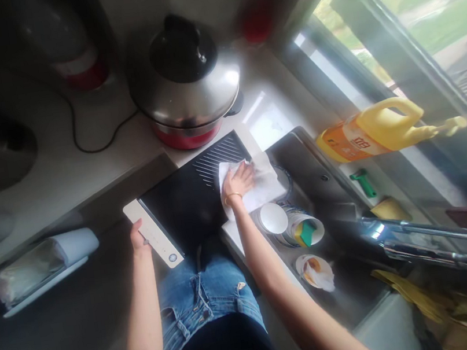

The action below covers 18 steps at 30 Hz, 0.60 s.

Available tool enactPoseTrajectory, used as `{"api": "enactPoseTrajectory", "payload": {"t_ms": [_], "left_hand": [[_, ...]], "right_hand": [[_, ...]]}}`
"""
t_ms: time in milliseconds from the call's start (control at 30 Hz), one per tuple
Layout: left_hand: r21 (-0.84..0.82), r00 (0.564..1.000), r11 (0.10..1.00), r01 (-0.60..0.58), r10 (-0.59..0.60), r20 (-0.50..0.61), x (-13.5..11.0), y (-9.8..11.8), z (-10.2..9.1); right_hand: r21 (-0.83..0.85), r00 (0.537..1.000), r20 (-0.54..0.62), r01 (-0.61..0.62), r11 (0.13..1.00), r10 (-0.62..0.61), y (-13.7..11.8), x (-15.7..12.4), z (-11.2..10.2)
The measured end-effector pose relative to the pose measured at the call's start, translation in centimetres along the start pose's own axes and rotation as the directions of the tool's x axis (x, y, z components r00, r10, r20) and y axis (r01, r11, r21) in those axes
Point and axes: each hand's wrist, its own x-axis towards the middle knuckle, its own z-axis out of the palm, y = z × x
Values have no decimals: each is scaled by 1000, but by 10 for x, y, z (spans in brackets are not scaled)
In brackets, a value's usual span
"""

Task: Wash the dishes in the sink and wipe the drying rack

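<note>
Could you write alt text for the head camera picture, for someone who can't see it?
A person's right hand presses a white sheet flat on a black, flat appliance, while the left hand grips its pale end. Beyond stands a lidded pot; a sink holding white containers is at picture right.

Path open over middle of black panel (181, 209). Lidded pot (192, 108) blocks far side; cups (274, 218) crowd sink (301, 159) at right.

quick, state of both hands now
Left hand: holding the black panel by its white end.
Right hand: open, flat on white cloth or paper.
</note>
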Motion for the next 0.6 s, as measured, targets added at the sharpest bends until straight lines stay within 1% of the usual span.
{"api": "enactPoseTrajectory", "payload": {"t_ms": [33,67,133,200,233,267,300,333,367,433,467,500,533,600], "left_hand": [[-12,1000,1000,16,-17,-9,0,0,0],[-23,999,999,31,-31,-19,0,0,0],[-26,999,999,38,-38,-14,0,-1,-1],[-17,1000,1000,18,-18,-9,1,-3,-1],[-14,1000,1000,4,-5,-12,1,-3,-2],[-13,1000,1000,-10,9,-16,2,-4,-2],[-12,1000,1000,-24,24,-20,2,-4,-2],[-9,999,999,-33,33,-20,3,-4,-3],[-1,999,999,-36,36,-18,4,-5,-3],[35,999,999,-27,28,-17,4,-4,-4],[57,999,998,-23,24,-27,5,-4,-5],[76,999,997,-24,27,-38,5,-3,-5],[87,998,996,-34,38,-45,6,-3,-5],[80,996,994,-73,77,-39,8,-2,-4]], "right_hand": [[3,997,-3,-73,997,73,5,-13,1],[-1,994,5,-110,994,110,9,-26,1],[-29,995,39,-90,996,91,12,-54,3],[-63,996,88,10,998,-4,12,-87,7],[-70,989,126,89,994,-80,10,-105,10],[-63,968,175,194,979,-180,8,-125,13],[-46,929,233,307,951,-289,6,-145,16],[-9,867,290,426,905,-405,4,-164,19],[41,784,345,537,842,-517,3,-182,22],[158,583,418,708,688,-696,3,-209,25],[209,494,430,760,616,-755,5,-218,26],[247,424,430,794,556,-797,10,-224,25],[271,375,423,816,510,-825,16,-227,24],[294,323,413,837,461,-851,32,-227,20]]}}
